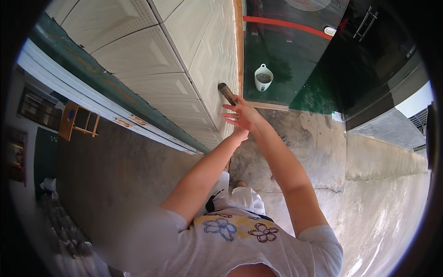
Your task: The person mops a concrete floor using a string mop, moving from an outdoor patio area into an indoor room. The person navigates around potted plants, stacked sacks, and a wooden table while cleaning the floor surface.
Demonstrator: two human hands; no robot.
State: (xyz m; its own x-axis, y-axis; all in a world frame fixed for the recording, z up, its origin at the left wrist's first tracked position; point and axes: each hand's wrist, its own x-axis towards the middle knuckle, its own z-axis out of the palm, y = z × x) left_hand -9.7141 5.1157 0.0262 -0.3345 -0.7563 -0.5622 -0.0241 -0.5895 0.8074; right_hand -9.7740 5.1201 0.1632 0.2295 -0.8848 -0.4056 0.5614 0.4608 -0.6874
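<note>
A dark, worn wooden handle (227,93) sticks up beside the white tiled wall, its blunt end toward the upper left. My right hand (242,114) lies against the handle just below that end. Its fingers stretch left, spread apart, with a ring on one of them. The lower part of the handle is hidden behind this hand. Crossing under the right wrist is my left hand (241,134), whose fingers are mostly hidden. Dark bristly strands (287,140) show on the floor beyond my right forearm; whether they join the handle I cannot tell.
The tiled wall (194,41) rises close on the left, with a green and white door frame (115,108) beside it. A white bucket (263,86) with grey contents stands beyond dark glass crossed by a red strip (286,25). A wooden chair (76,121) is at the far left.
</note>
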